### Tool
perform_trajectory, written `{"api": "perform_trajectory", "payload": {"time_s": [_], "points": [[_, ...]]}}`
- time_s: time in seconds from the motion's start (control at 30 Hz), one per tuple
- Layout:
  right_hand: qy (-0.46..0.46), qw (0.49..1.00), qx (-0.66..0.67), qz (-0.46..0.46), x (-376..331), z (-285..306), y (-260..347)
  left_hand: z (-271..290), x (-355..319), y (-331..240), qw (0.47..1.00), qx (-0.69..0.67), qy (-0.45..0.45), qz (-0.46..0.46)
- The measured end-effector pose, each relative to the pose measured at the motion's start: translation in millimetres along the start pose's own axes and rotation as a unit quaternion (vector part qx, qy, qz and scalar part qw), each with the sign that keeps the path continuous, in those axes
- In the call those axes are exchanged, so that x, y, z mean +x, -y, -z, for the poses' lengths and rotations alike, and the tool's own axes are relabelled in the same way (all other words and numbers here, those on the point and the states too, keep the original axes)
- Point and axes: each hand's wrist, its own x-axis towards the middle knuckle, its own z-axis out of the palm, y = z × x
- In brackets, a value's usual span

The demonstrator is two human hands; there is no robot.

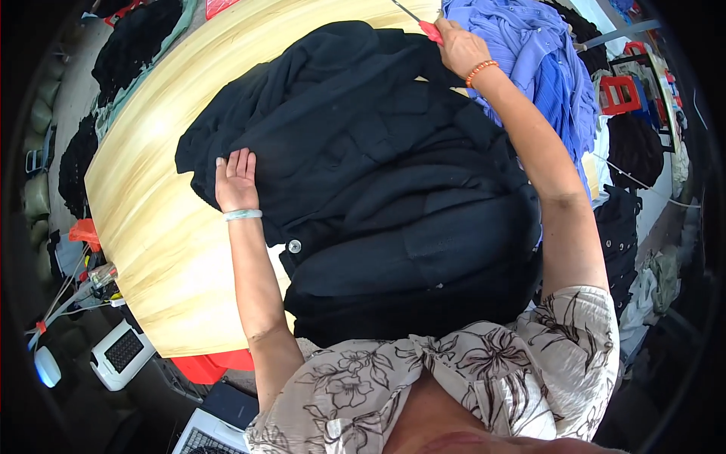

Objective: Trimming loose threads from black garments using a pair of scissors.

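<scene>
Head view shows a black garment [393, 151] spread across the table [144, 219], the part nearest the wearer by the patterned shirt [363, 378]. The left hand [237, 184] lies palm up on its left side, fingers loose and gripping nothing visible. The right hand's [460, 50] fingers are closed round a red-handled tool [431, 32] beside purple clothes [537, 60]. Laying out seems done; folds remain unflattened, and how much is left cannot be told.
</scene>
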Motion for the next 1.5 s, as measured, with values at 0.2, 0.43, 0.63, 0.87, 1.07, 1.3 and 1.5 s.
{"api": "perform_trajectory", "payload": {"time_s": [0.2,0.43,0.63,0.87,1.07,1.3,1.5], "points": [[0.018,0.999,0.027,0.027,-55.8,33.4,-46.7,-71.0,-69.4,58.5,0.706,0.493,0.186,-0.473],[0.096,0.987,0.126,0.031,-96.6,77.6,-26.8,-168.1,-20.9,134.1,0.395,0.609,0.354,-0.590],[0.144,0.982,0.123,0.002,-114.7,88.9,-23.2,-218.1,14.2,152.6,0.524,0.612,0.359,-0.472],[0.146,0.977,0.155,0.007,-110.4,82.0,-18.6,-246.9,16.0,145.7,0.526,0.715,0.368,-0.278],[0.173,0.975,0.137,-0.002,-108.4,73.2,-17.0,-250.5,14.2,176.7,0.465,0.692,0.342,-0.434],[0.204,0.974,0.094,-0.042,-110.4,72.9,-21.8,-279.3,21.4,188.1,0.570,0.687,0.378,-0.247],[0.202,0.974,0.093,-0.040,-112.6,59.3,-25.4,-289.3,19.7,209.4,0.545,0.693,0.402,-0.247]]}}
